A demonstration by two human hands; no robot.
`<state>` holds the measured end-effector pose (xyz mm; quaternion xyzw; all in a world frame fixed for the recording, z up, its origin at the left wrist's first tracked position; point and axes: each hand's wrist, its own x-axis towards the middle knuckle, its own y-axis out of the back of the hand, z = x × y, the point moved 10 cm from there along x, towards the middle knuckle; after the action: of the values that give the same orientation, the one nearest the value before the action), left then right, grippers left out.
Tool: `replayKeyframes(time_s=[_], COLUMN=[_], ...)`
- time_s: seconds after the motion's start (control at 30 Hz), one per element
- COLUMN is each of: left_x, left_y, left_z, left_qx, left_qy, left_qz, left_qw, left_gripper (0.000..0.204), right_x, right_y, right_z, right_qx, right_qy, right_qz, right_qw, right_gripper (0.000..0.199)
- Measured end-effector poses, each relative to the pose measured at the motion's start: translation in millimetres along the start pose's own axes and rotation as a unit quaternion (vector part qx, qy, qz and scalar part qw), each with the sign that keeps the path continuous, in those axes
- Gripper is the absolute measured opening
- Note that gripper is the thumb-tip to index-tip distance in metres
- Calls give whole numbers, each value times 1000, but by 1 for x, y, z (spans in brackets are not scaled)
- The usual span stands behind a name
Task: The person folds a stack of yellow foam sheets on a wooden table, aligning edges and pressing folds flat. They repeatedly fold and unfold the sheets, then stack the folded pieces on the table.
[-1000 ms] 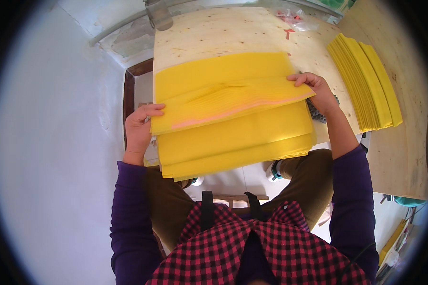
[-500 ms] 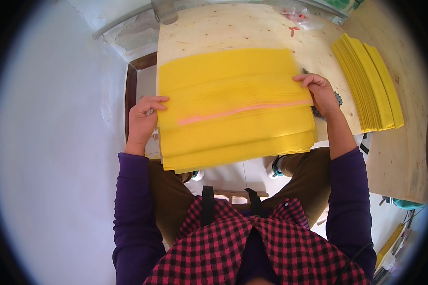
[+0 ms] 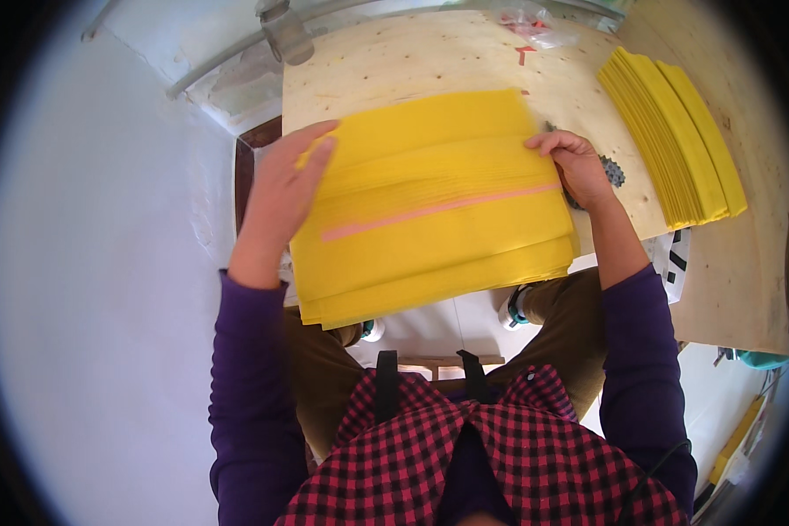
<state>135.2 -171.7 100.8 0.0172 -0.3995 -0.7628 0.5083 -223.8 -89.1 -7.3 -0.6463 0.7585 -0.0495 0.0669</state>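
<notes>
While both purple-sleeved forearms reach forward from the lower edge, a person squares up a stack of large yellow paper sheets (image 3: 430,206) crossed by a thin pink strip (image 3: 438,209), the stack lying at the near edge of a pale plywood surface (image 3: 430,61) and overhanging it toward the lap. Spread flat with fingers straight and together, the left hand (image 3: 285,188) presses against the stack's left edge, its fingertips reaching the far left corner. At the opposite edge, the right hand (image 3: 579,167) curls narrow, pinching the top sheets at the right side, wrist bent over the surface. Well apart to the right lies a second fanned pile of yellow sheets (image 3: 675,131). Beyond it, a crumpled clear plastic wrapper (image 3: 535,24) sits at the far edge.
</notes>
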Motion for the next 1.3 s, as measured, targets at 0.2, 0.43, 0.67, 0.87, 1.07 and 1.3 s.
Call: replayKeyframes(time_s=[0.2,0.43,0.67,0.87,1.07,1.3], left_x=[4,-20,-29,-39,-41,-40], left_y=[-83,-101,-105,-108,-107,-104], left_z=[24,21,20,20,20,23], left_qx=[161,222,212,221,215,216], left_qy=[-58,-35,-31,-49,-44,-45], left_qz=[-120,-144,-137,-120,-111,-106], left_qw=[978,964,967,967,969,970], left_gripper=[42,46,48,49,50,51], right_x=[-2,-10,-11,-13,-22,-16], right_y=[-1,-4,-5,-5,3,5], right_z=[-1,-9,-10,-4,-17,-29], right_qx=[26,63,-13,-118,-121,-10], right_qy=[-1,-16,6,27,31,109], right_qz=[-1,8,7,19,59,74], right_qw=[1000,998,1000,992,990,991], right_gripper=[26,26,17,12,24,64])
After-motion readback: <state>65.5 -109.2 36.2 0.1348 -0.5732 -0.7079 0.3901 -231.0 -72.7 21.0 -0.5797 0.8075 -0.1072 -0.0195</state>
